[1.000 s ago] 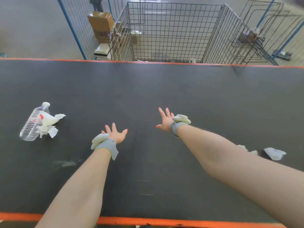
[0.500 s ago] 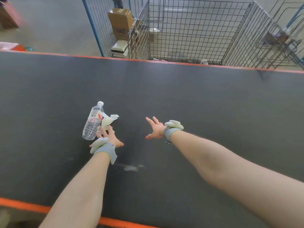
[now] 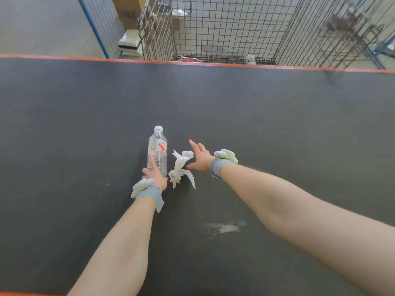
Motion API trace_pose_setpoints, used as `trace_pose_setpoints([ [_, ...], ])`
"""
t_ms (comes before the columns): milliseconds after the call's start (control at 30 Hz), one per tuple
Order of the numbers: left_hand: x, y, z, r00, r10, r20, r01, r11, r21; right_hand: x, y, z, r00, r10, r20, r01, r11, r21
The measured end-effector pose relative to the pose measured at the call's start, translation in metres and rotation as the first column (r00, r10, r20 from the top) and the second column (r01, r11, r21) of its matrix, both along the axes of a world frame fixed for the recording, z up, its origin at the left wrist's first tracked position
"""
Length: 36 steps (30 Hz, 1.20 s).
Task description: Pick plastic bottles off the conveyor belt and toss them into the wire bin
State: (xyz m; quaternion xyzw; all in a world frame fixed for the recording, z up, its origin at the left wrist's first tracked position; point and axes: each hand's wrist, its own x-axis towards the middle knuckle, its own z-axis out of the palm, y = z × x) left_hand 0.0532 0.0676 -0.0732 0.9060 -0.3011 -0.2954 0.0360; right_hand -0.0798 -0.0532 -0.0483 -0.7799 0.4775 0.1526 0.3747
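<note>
Two hands reach out over the dark conveyor belt (image 3: 277, 124), each wrist wrapped in a grey band carrying a white device. The left hand (image 3: 156, 174) lies on the lower end of the clear plastic bottle (image 3: 157, 146), which lies flat on the belt with its white cap pointing away towards the wire bin (image 3: 224, 28). One finger runs straight up the bottle's side, but the hand hides the bottle's base, and I cannot tell whether the other fingers close around it. The right hand (image 3: 199, 157) is spread, fingers straight and apart, just right of a crumpled white scrap (image 3: 180, 167) that sits between the two hands; whether its thumb touches the scrap is unclear. The bin's top is cut off by the frame, and two small items on its floor behind the orange belt edge, one (image 3: 190, 59) and another (image 3: 250, 59), are too blurred to name surely. A cardboard box (image 3: 128, 7) left of the bin is also cropped. Half a second ago the bottle lay tilted, beyond and left of the left hand's fingertips, with the scrap against it; now it sits nearer the middle of the view with the hand on it, and the scrap lies just to its right. The right hand was spread then too.
</note>
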Motion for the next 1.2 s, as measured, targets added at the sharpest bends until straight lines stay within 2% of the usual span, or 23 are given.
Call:
trace_pose_setpoints([
  [100, -0.007, -0.028, 0.0, 0.998, 0.02, -0.057, -0.024, 0.997, -0.073, -0.009, -0.02, -0.004, 0.998, -0.056, -0.035, 0.055, 0.998, -0.032],
  [200, -0.018, -0.081, 0.005, 0.952, 0.119, -0.281, -0.178, 0.964, -0.196, -0.023, -0.059, -0.006, 0.988, -0.15, -0.03, 0.149, 0.988, -0.038],
  [300, -0.019, -0.142, 0.02, 0.842, 0.172, -0.511, -0.341, 0.904, -0.259, -0.029, -0.108, -0.001, 0.968, -0.251, -0.004, 0.25, 0.966, -0.062],
  [400, -0.011, -0.221, 0.04, 0.728, 0.11, -0.676, -0.451, 0.82, -0.352, -0.021, -0.168, 0.011, 0.925, -0.379, 0.033, 0.381, 0.92, -0.095],
  [467, -0.002, -0.281, 0.075, 0.666, 0.039, -0.745, -0.536, 0.719, -0.442, -0.005, -0.214, 0.026, 0.887, -0.449, 0.106, 0.46, 0.879, -0.123],
  [533, 0.01, -0.339, 0.113, 0.627, -0.038, -0.778, -0.55, 0.687, -0.476, 0.011, -0.256, 0.043, 0.844, -0.493, 0.208, 0.525, 0.84, -0.138],
  [600, 0.023, -0.379, 0.14, 0.627, -0.14, -0.766, -0.407, 0.78, -0.476, 0.027, -0.287, 0.052, 0.819, -0.49, 0.298, 0.549, 0.82, -0.161],
  [633, 0.027, -0.39, 0.144, 0.659, -0.144, -0.738, -0.341, 0.817, -0.464, 0.034, -0.298, 0.055, 0.815, -0.479, 0.325, 0.549, 0.818, -0.172],
  [733, 0.028, -0.391, 0.131, 0.698, -0.065, -0.713, -0.335, 0.851, -0.405, 0.049, -0.309, 0.053, 0.827, -0.449, 0.337, 0.524, 0.834, -0.174],
  [933, 0.019, -0.318, 0.097, 0.894, -0.028, -0.447, -0.106, 0.957, -0.271, 0.045, -0.259, 0.036, 0.896, -0.397, 0.201, 0.432, 0.883, -0.182],
  [1033, 0.008, -0.264, 0.093, 0.924, -0.069, -0.376, 0.004, 0.985, -0.172, 0.026, -0.213, 0.035, 0.917, -0.376, 0.134, 0.394, 0.907, -0.152],
  [1133, 0.0, -0.211, 0.089, 0.911, -0.135, -0.39, 0.099, 0.989, -0.112, 0.001, -0.164, 0.028, 0.951, -0.306, 0.046, 0.309, 0.933, -0.183],
  [1200, 0.0, -0.18, 0.082, 0.918, -0.125, -0.377, 0.106, 0.992, -0.07, -0.01, -0.134, 0.014, 0.956, -0.292, -0.008, 0.29, 0.95, -0.115],
])
